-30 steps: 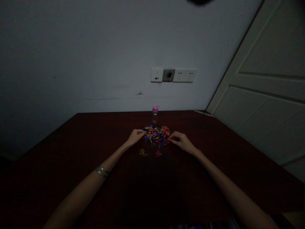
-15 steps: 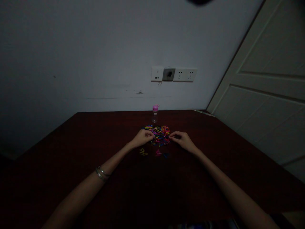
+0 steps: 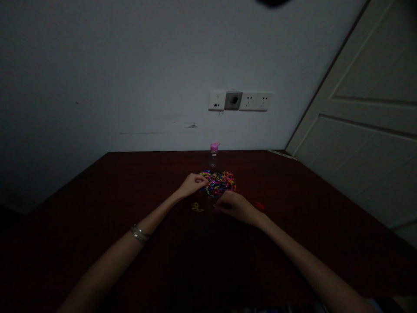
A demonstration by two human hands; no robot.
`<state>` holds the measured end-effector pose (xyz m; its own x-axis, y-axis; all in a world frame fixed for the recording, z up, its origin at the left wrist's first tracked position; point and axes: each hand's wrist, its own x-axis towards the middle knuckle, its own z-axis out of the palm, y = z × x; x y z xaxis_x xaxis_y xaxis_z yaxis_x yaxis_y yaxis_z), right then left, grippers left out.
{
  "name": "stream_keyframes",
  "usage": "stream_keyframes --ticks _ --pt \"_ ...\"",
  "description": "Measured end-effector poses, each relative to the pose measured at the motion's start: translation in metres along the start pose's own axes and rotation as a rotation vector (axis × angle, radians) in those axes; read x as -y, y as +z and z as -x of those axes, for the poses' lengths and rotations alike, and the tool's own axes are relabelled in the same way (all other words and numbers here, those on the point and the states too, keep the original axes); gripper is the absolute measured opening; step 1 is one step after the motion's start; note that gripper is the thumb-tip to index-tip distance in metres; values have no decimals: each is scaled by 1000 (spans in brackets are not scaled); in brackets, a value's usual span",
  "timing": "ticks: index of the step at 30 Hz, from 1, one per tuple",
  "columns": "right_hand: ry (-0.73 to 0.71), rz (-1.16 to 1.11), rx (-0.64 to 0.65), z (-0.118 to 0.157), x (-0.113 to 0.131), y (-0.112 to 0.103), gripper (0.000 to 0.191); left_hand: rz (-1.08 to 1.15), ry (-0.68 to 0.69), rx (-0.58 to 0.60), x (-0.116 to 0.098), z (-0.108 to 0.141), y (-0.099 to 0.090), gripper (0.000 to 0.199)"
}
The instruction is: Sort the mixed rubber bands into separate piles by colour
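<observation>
A pile of small, many-coloured loops (image 3: 220, 181), like rubber bands or clips, lies on the dark red table (image 3: 156, 167). At the pile's left edge is my left hand (image 3: 192, 184), thumb and fingertips pinched together; anything between them is too small to make out. In front of the pile, my right hand (image 3: 237, 207) has its fingers closed down over a few pink loops (image 3: 216, 208), partly hiding them. Whether it holds one I cannot tell. Some yellow loops (image 3: 197, 207) form a small group in front of my left hand. Red loops (image 3: 259, 204) lie beyond my right wrist.
Behind the pile stands a clear bottle with a pink cap (image 3: 213, 155). The table's back edge meets a wall with a row of sockets (image 3: 241, 101). A white panelled door (image 3: 368, 130) is at the right.
My right hand has moved from the pile's right edge towards me and left, onto the pink loops. It now covers the dark blue ones. My left hand stays near the pile.
</observation>
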<state>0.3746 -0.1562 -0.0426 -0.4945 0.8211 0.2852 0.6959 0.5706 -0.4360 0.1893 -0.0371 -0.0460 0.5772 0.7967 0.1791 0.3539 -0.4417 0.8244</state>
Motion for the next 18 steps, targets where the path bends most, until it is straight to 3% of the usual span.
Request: stream_keyframes --ticks 5,8,12,18 --pt "18 -34 22 2 2 -8 15 -105 76 86 -8 4 2 27" --pt "35 -74 19 5 -4 -23 15 -190 168 205 -16 7 1 22" --pt "51 -94 129 9 -12 -41 26 -286 287 398 -32 13 4 25" --pt "75 -8 191 12 -13 -36 31 -505 309 540 -48 25 15 39"
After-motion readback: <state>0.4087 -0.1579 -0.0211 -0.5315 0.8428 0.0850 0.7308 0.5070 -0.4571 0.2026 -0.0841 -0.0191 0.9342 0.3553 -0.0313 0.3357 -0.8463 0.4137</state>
